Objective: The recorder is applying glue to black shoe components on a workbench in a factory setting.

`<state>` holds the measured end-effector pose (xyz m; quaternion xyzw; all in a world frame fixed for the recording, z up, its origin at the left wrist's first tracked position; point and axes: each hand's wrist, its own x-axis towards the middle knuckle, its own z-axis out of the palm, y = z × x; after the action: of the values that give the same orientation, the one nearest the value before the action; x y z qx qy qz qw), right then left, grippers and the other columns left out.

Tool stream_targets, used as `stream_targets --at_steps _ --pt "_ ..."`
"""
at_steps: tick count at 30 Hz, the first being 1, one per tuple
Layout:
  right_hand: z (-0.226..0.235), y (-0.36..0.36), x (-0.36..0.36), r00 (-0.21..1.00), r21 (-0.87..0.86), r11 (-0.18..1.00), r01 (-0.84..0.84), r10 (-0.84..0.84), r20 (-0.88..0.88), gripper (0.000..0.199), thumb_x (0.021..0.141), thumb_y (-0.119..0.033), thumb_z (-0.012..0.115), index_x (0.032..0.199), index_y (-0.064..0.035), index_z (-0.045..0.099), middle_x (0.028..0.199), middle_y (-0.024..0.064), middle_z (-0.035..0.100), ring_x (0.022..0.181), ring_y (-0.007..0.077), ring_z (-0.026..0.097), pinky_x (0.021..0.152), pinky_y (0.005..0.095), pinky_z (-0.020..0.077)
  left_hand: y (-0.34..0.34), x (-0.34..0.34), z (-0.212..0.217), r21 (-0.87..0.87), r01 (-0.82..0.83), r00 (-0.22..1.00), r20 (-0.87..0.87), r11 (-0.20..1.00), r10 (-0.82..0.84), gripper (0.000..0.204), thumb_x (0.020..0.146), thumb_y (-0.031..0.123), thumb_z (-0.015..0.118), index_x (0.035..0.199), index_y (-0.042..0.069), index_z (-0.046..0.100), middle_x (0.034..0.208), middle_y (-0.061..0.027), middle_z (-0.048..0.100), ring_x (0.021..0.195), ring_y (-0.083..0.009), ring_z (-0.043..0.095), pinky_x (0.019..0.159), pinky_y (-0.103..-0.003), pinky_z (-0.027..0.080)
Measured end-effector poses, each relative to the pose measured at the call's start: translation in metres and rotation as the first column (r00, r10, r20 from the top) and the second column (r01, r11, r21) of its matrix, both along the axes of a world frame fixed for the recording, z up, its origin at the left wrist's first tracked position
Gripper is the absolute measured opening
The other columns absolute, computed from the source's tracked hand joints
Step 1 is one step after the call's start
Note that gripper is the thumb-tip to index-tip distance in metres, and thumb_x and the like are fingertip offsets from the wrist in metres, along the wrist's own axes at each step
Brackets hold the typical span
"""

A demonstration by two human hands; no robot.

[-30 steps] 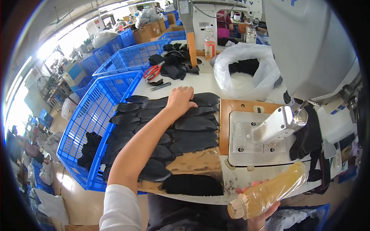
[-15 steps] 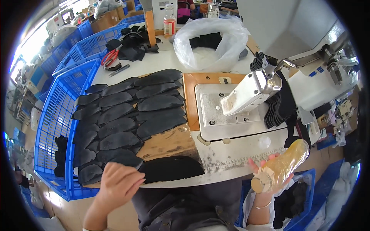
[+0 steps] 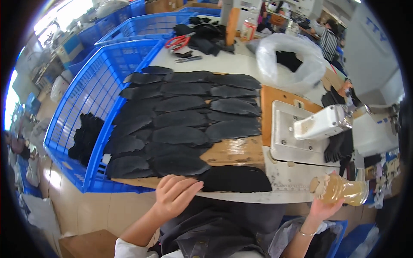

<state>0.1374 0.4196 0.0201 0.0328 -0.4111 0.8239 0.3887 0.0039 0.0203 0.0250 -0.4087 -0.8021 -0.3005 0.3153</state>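
Observation:
My right hand (image 3: pixel 325 209) grips a clear plastic bottle (image 3: pixel 344 191) of yellowish liquid, lying nearly level beyond the table's front edge, its pale blunt end to the left. My left hand (image 3: pixel 174 194) is closed, thumb against curled fingers, at the near edge of the work surface; whatever it may pinch is hidden. Beside its fingertips lies a flat black half-oval piece (image 3: pixel 237 179). Overlapping rows of dark leaf-shaped pieces (image 3: pixel 180 135) cover most of a brown board (image 3: pixel 234 151).
A white-armed machine (image 3: pixel 320 122) stands right of the board, with stacked black strips behind. Blue crates (image 3: pixel 92 174) flank the left side. Red-handled scissors (image 3: pixel 178 41), a clear plastic bag (image 3: pixel 269 53) and another bottle (image 3: pixel 248 30) sit farther back. A person (image 3: pixel 329 41) is in the background.
My view has swung left, so the table appears farther right. The bottle has tipped from a slant to nearly level in my right hand. My left hand stays closed near the black pieces.

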Motion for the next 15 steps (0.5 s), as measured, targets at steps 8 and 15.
stream_targets --at_steps 8,15 --pt "0.073 -0.159 -0.065 0.928 0.439 0.871 -0.222 0.050 0.369 0.087 0.066 -0.034 0.081 0.133 -0.0044 0.035 0.122 0.0195 0.049 0.103 0.0307 0.057 0.087 0.0396 0.0500 -0.006 -0.004 -0.014 0.068 0.003 0.991 -0.136 0.998 0.006 0.023 0.066 0.005 0.066 0.089 0.004 0.066 0.087 -0.0055 0.062 0.073 -0.0178 0.059 0.063 -0.028 0.047" --pt "0.106 -0.205 -0.104 0.861 0.727 0.477 -0.494 0.153 0.484 0.067 0.064 -0.017 0.082 0.121 -0.0006 0.050 0.107 0.0085 0.061 0.093 0.0145 0.060 0.081 0.0274 0.0500 -0.007 0.000 -0.026 0.051 -0.159 0.939 -0.300 0.986 0.167 0.028 0.066 0.007 0.063 0.093 0.013 0.065 0.099 0.0005 0.057 0.088 -0.0147 0.051 0.071 -0.026 0.042"
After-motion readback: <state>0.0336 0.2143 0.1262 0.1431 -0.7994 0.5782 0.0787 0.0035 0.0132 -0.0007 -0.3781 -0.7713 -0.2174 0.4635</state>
